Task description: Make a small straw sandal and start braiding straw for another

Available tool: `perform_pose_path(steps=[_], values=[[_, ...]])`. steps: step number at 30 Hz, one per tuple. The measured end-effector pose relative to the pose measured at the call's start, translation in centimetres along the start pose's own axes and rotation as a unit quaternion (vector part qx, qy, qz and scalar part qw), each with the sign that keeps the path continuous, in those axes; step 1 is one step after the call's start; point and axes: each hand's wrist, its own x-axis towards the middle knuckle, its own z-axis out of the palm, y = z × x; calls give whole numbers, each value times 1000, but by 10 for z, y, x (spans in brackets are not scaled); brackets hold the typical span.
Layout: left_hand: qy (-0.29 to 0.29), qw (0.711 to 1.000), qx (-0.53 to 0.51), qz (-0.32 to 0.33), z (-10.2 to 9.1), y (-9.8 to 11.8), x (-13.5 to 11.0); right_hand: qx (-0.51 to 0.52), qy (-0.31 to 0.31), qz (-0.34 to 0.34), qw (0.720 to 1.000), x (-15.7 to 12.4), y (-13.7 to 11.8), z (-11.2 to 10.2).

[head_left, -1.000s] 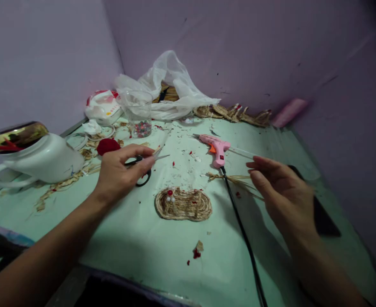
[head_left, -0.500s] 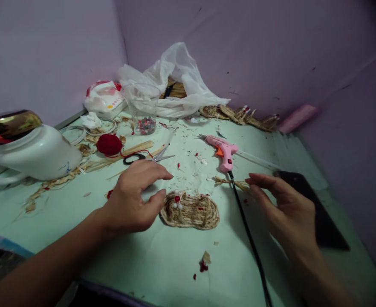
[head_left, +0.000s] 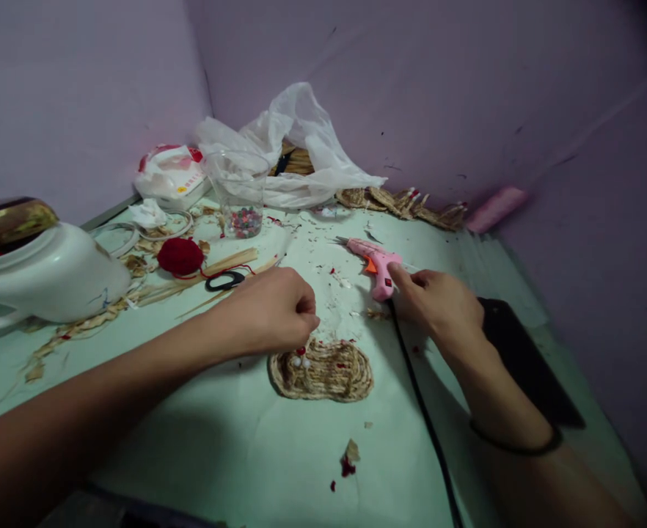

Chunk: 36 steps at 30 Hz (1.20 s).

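A woven straw piece [head_left: 323,370], shaped like a flat oval pair, lies on the pale green table [head_left: 235,433]. Small red and white beads [head_left: 300,358] sit at its top left. My left hand [head_left: 271,309] hovers right over those beads with its fingertips pinched together; what they pinch is too small to see. My right hand [head_left: 439,304] is curled at the handle of the pink glue gun [head_left: 375,258], thumb against it. A short tuft of straw [head_left: 377,314] pokes out beside that hand.
The glue gun's black cord [head_left: 425,418] runs toward me. A black phone [head_left: 521,359] lies at right. Scissors [head_left: 224,280], a red yarn ball [head_left: 179,255], a white jug [head_left: 53,275], a clear cup of beads [head_left: 242,198], a plastic bag [head_left: 301,147] and straw braids [head_left: 406,202] crowd the back and left.
My left hand left the scissors, came over the woven piece and closed into a pinch above the beads. My right hand moved left and forward from the straw strand to the glue gun.
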Motion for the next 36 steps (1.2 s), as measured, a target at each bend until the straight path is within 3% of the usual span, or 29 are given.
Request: perform_pose_path(steps=[6,9,12,15,17,19,20,24,28,31,36], values=[[-81,993,88,-25,9,11,22,-17,-68,23,997,17,-20,1],[-103,986,127,-14,14,17,24,123,-96,64,986,26,-20,3],[-119,981,153,-1,14,22,26,344,-135,113,922,30,-15,3],[-125,979,159,8,15,24,28,439,-178,126,872,20,-3,-2],[-132,979,152,6,16,23,29,517,-202,121,823,5,7,-7],[-133,981,143,4,17,21,31,586,-210,107,775,-15,18,-13],[-132,981,140,6,18,19,32,602,-202,98,766,-26,23,-15],[-128,981,142,24,19,16,33,595,-132,60,791,-69,43,-17],[-123,980,148,40,19,16,32,591,-78,84,799,-103,61,-8],[-121,981,147,46,19,15,32,582,-92,99,802,-123,74,-3],[-136,979,140,64,18,14,33,516,-131,164,830,-144,84,-2]])
